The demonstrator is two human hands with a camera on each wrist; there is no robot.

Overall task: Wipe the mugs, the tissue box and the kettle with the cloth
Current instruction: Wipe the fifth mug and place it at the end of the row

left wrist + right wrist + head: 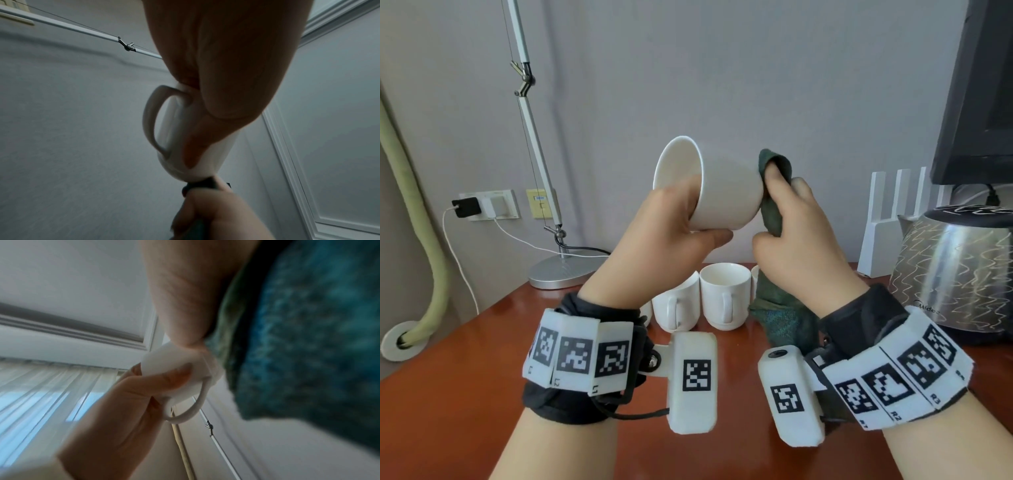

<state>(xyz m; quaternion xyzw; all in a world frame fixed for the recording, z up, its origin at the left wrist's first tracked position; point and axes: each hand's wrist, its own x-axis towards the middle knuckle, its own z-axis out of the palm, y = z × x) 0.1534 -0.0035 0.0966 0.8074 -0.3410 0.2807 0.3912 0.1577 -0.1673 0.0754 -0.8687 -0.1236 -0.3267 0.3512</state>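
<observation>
Left hand grips white mug sideways, held above table. Right hand pinches green cloth against mug base, opposite left grip. Advice: rotate mug steadily, keep cloth pressed flat, cover handle underneath.

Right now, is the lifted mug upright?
No, the left hand holds the mug tipped on its side, mouth up-left, base against the cloth.

A plain white ceramic mug is held tipped on its side in the air, mouth facing upper left, base against a dark green terry cloth. Two more white mugs stand upright on the table below. A patterned stainless-steel kettle stands at right.
</observation>
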